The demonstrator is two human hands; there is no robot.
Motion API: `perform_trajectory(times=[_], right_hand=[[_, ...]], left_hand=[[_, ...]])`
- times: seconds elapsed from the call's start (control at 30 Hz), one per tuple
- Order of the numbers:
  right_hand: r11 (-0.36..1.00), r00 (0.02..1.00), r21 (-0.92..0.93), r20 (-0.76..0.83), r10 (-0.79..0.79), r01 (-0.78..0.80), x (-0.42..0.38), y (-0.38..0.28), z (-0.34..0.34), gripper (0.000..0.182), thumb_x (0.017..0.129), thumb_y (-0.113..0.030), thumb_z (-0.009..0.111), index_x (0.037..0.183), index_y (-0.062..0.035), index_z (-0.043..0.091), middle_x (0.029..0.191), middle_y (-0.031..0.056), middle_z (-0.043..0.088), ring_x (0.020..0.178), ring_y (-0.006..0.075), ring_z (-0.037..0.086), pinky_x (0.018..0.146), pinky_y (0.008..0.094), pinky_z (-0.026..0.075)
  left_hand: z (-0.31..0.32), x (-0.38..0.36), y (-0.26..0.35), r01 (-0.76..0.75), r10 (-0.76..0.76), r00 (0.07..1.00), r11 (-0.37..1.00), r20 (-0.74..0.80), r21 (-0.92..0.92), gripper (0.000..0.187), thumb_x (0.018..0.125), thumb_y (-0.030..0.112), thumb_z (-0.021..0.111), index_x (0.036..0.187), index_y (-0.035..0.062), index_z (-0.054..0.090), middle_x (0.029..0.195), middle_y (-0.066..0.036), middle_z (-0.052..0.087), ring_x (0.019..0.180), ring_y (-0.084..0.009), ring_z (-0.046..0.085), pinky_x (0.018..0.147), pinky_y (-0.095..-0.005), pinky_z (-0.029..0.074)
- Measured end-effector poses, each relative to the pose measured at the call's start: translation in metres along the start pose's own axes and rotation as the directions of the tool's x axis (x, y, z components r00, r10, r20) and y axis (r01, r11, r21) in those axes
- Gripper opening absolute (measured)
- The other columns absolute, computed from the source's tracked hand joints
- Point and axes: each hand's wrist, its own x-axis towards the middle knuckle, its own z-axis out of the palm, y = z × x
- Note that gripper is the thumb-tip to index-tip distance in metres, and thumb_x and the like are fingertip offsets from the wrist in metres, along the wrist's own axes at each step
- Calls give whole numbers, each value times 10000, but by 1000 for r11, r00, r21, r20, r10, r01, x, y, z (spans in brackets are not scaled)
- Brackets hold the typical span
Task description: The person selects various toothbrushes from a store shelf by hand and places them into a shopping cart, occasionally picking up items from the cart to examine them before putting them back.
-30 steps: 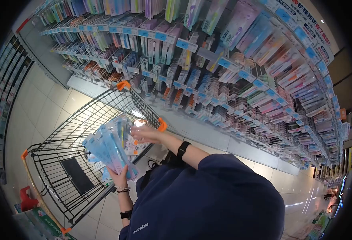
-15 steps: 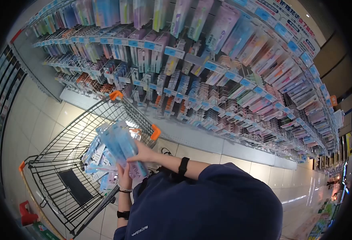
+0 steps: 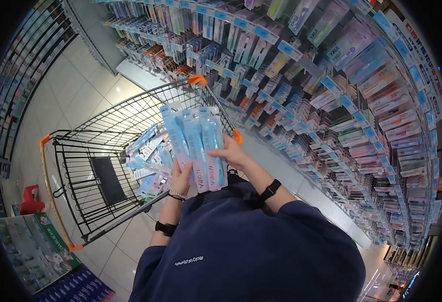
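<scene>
Light-blue toothbrush packages (image 3: 196, 143), fanned out side by side, are held in front of me over the near side of the shopping cart. My left hand (image 3: 182, 178), with a beaded bracelet, grips their lower left part. My right hand (image 3: 229, 152) is closed on the right edge, its thumb on the front of the rightmost package. Behind the packages, a pile of blue, white and pink packs (image 3: 148, 156) lies in the wire cart (image 3: 90, 171).
Shelves (image 3: 291, 100) hung with many packaged toothbrushes run from the top across the right. Orange corners (image 3: 238, 136) mark the cart. A display box (image 3: 35, 246) and a red object (image 3: 31, 200) are at the lower left.
The packages, bunched together before, are now spread in a fan with their fronts visible. My right hand has shifted to their right edge. The view has turned, moving the cart rightward.
</scene>
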Motion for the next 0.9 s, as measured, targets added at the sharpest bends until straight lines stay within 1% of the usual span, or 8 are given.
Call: perform_trajectory(times=[0.13, 0.2, 0.27, 0.37, 0.5, 0.6, 0.77, 0.9], right_hand=[[998, 998, 46, -47, -51, 53, 6, 11, 4, 562, 686, 37, 633, 1192, -20, 394, 1067, 70, 529, 990, 156, 512, 847, 301, 424], [999, 996, 29, -79, -34, 37, 14, 21, 2, 557, 690, 38, 626, 1191, -8, 387, 1062, 80, 529, 987, 160, 513, 824, 305, 438], [998, 993, 54, -112, -26, 32, 13, 21, 9, 572, 688, 26, 635, 1199, -25, 383, 1076, 75, 518, 992, 164, 504, 861, 314, 416], [1000, 982, 10, -189, -22, 25, 21, 29, 12, 587, 675, 16, 647, 1202, -15, 388, 1070, 76, 520, 981, 166, 504, 846, 311, 419], [995, 981, -67, -171, -88, 78, 21, 20, 24, 560, 680, 8, 644, 1183, 8, 397, 1071, 100, 518, 981, 178, 508, 835, 303, 421], [996, 965, -82, -260, -39, 18, 24, 23, 27, 540, 690, 0, 641, 1171, 23, 398, 1066, 112, 519, 974, 182, 513, 829, 301, 424], [996, 967, -4, -239, -89, 91, 34, 33, 14, 515, 717, 23, 593, 1188, 1, 385, 1066, 104, 517, 974, 173, 514, 824, 300, 428], [994, 979, 103, -202, -16, 38, 34, 30, 3, 488, 736, 43, 548, 1191, -3, 376, 1077, 98, 507, 981, 168, 510, 833, 305, 431]], left_hand=[[-3, -1, 2, 29, -29, 998, 1000, -55, -5, 484, 821, 5, 498, 1261, 29, 297, 1156, -90, 467, 1041, -175, 459, 878, -295, 378], [1, -4, 12, 63, -63, 992, 998, -106, -9, 550, 795, -16, 530, 1276, 35, 269, 1186, -91, 440, 1054, -188, 454, 879, -307, 383], [0, -8, 14, 88, -69, 972, 993, -226, 75, 648, 759, -35, 569, 1301, 46, 223, 1226, -96, 396, 1079, -215, 437, 886, -320, 382], [-12, -7, 9, 97, -83, 979, 993, -186, 65, 724, 733, -46, 591, 1321, 61, 183, 1262, -106, 352, 1100, -236, 414, 897, -332, 374], [-22, -4, 9, 66, -54, 983, 996, -177, 61, 715, 733, -54, 587, 1319, 62, 194, 1251, -115, 368, 1079, -233, 427, 890, -335, 373], [-22, -3, 17, 17, -5, 989, 997, -149, 77, 696, 738, -53, 582, 1313, 60, 208, 1232, -121, 390, 1068, -230, 436, 884, -335, 374], [-25, 0, 24, -43, 56, 990, 994, -133, 104, 631, 758, -54, 547, 1299, 53, 239, 1231, -117, 400, 1071, -226, 443, 890, -326, 377], [-27, 1, 31, -68, 96, 980, 985, -177, 158, 624, 757, -53, 551, 1293, 40, 245, 1236, -117, 395, 1083, -223, 434, 901, -319, 363]])
